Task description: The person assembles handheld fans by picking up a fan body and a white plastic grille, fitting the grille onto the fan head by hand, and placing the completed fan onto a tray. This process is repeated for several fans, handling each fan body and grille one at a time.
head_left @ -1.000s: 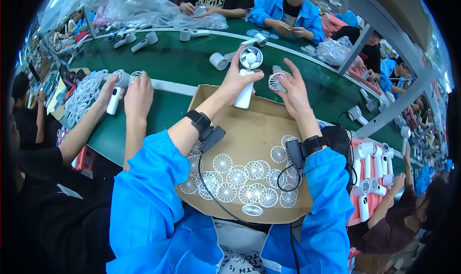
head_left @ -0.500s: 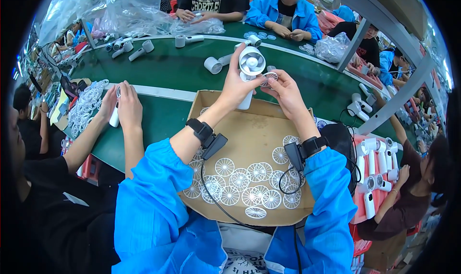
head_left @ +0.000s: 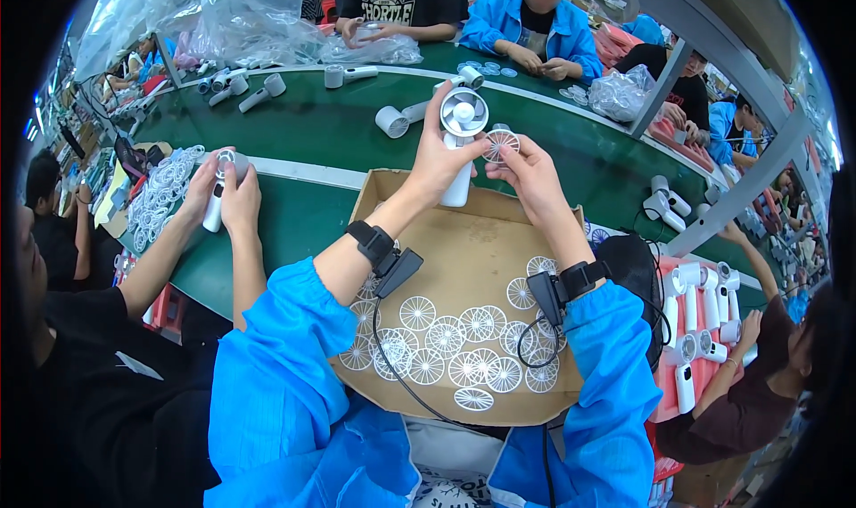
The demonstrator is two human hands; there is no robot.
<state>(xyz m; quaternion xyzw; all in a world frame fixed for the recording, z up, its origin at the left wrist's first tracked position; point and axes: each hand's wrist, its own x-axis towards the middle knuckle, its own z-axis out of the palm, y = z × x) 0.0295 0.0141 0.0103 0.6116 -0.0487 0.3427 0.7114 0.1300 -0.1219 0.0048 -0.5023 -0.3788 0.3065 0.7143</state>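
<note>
- Handheld fan (head_left: 461, 143), white, upright, round head at the top with blades showing; held above the far rim of the cardboard box (head_left: 446, 241), at 12 o'clock from the box centre
- Left hand (head_left: 440, 156) wrapped around the fan's handle, thumb up beside the head
- Right hand (head_left: 532, 171) at 3 o'clock of the fan, thumb and fingertips pinching a round white grille (head_left: 500, 143) by its edge, just beside the fan head; whether they touch, cannot tell
- Loose white grilles (head_left: 464, 348) lie flat in the box, clustered toward its near side
- Green table (head_left: 321, 143) under the box; more white fans (head_left: 401, 116) lie on it at 11 o'clock
- Co-worker's hands (head_left: 223, 196) at 9 o'clock grip another white fan
</note>
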